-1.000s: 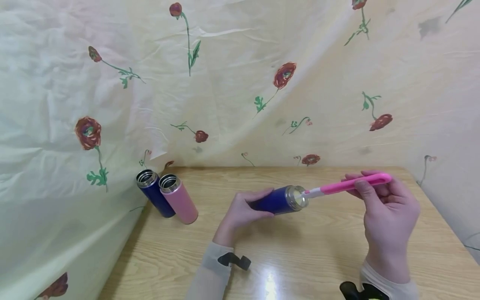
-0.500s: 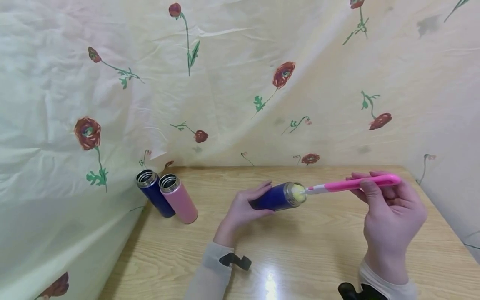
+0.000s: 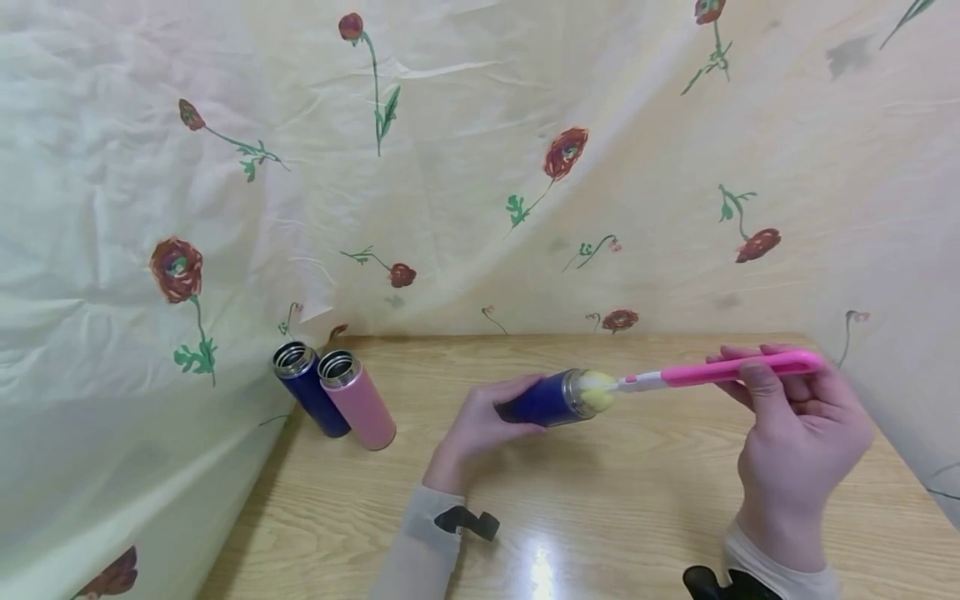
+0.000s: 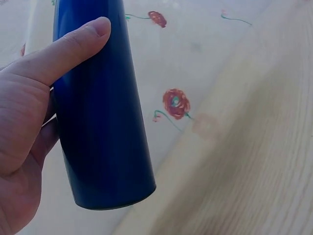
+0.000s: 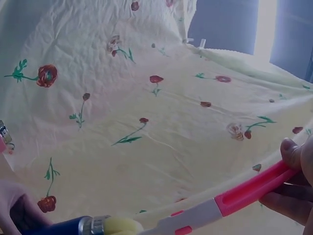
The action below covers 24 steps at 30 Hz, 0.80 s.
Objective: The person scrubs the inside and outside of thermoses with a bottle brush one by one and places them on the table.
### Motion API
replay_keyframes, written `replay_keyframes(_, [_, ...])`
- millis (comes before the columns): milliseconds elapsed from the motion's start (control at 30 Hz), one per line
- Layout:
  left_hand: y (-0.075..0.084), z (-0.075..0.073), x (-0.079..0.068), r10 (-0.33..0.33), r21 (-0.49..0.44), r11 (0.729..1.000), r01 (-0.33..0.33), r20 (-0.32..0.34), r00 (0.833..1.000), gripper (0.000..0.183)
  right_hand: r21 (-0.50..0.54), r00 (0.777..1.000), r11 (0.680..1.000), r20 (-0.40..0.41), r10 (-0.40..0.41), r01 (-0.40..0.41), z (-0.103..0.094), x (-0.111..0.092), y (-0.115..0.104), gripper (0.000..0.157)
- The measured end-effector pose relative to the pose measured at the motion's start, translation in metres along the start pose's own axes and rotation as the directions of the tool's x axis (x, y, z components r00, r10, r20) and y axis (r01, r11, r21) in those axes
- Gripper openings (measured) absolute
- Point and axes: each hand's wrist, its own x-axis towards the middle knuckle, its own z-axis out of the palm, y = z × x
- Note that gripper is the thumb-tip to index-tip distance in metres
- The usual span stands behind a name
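Observation:
My left hand (image 3: 487,414) grips a dark blue bottle (image 3: 542,402) around its body, tilted nearly on its side with the metal mouth facing right. In the left wrist view the thumb lies across the blue bottle (image 4: 102,127). My right hand (image 3: 798,433) holds the pink handle of a bottle brush (image 3: 738,369) between thumb and fingers. The pale yellow sponge head (image 3: 598,390) of the brush bulges out of the bottle's mouth, its inner part hidden inside. In the right wrist view the sponge (image 5: 122,225) shows at the metal rim, with the white-and-pink shaft leading to my fingers.
A second dark blue bottle (image 3: 311,396) and a pink bottle (image 3: 363,410) stand lidless side by side at the left of the wooden table (image 3: 600,517). A flower-printed cloth (image 3: 465,167) hangs behind and along the left.
My right hand has moved right, drawing the brush partly out, so the sponge now shows outside the mouth. The left hand and its bottle stay nearly in place.

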Motion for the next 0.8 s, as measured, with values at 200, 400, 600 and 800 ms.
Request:
replay_keyframes(200, [0.002, -0.010, -0.003, -0.012, 0.006, 1.000, 0.012, -0.037, 0.999, 0.078, 0.032, 0.999, 0.999, -0.028, -0.016, 0.017, 0.000, 0.004, -0.004, 0.024])
replay_keyframes(400, [-0.003, -0.017, -0.004, 0.004, 0.014, 1.000, -0.003, -0.070, 0.998, 0.077, 0.060, 0.997, 0.998, -0.082, -0.011, 0.016, -0.006, 0.008, -0.007, 0.025])
replay_keyframes(600, [-0.005, -0.020, -0.005, 0.045, -0.001, 0.999, -0.045, -0.084, 0.995, 0.078, 0.060, 0.994, 0.998, -0.103, -0.019, 0.025, -0.013, 0.012, -0.007, 0.026])
replay_keyframes(800, [-0.008, -0.022, -0.006, 0.018, -0.002, 1.000, -0.018, -0.100, 0.995, 0.077, 0.055, 0.984, 0.998, -0.177, -0.014, 0.024, -0.018, 0.017, -0.008, 0.028])
